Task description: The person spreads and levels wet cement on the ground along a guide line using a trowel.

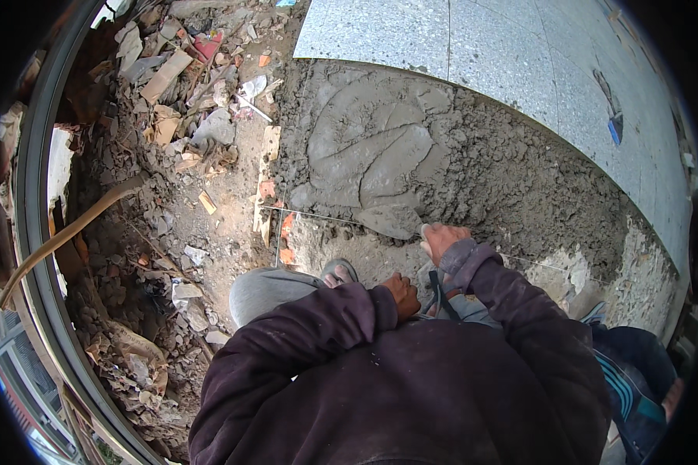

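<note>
My right hand (pixel 444 240) is closed round the handle of a trowel, most of which the fingers hide. The trowel's mortar-coated blade (pixel 394 222) points left and rests at the near edge of the wet grey mortar (pixel 364 147). Smooth, curved strokes mark the mortar's left part, while rougher, crumbly mortar (pixel 520 163) spreads to the right. Close to my body, my left hand (pixel 401 296) is curled near my knees, and its palm is hidden. A thin string (pixel 326 216) runs across the near side of the mortar, passing by the trowel.
Speckled blue-grey tiles (pixel 504 46) border the mortar's far and right sides, with a blue-handled tool (pixel 614 124) on them. Rubble and scraps (pixel 186 108) cover the left ground beside a wooden strip (pixel 268 170). A curved stick (pixel 77 225) leans there. Another person's dark-trousered leg (pixel 636 380) is at the right.
</note>
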The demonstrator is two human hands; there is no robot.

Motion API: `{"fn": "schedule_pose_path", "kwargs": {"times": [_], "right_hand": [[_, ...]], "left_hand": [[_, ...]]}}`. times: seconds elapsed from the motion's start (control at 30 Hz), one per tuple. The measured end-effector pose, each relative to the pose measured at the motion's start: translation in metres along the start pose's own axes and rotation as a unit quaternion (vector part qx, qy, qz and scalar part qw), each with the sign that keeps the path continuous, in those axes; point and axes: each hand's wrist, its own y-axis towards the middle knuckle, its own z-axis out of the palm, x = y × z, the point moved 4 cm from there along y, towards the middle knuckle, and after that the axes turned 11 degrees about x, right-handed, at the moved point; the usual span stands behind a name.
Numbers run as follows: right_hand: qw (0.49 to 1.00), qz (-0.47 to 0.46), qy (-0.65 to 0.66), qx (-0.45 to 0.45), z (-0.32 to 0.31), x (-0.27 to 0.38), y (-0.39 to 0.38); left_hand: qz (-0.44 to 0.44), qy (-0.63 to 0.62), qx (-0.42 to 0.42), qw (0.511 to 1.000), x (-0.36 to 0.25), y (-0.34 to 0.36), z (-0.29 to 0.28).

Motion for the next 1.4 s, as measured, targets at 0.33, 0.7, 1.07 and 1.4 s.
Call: {"fn": "schedule_pose_path", "kwargs": {"times": [0.33,0.7,1.07,1.4], "right_hand": [[0.992,0.080,-0.001,0.100,0.054,-0.046,-0.010],[0.898,0.374,0.221,0.067,0.042,-0.269,-0.169],[0.636,0.653,0.393,-0.122,0.167,-0.477,-0.223],[0.644,0.641,0.400,-0.119,0.215,-0.561,-0.169]], "left_hand": [[0.005,-0.015,0.001,1.000,-0.008,-0.009,-0.020],[-0.001,-0.018,0.048,0.999,0.057,-0.003,0.018],[-0.311,-0.200,-0.175,0.913,0.145,-0.120,-0.006],[-0.570,-0.170,-0.218,0.774,0.083,-0.272,0.002]]}}
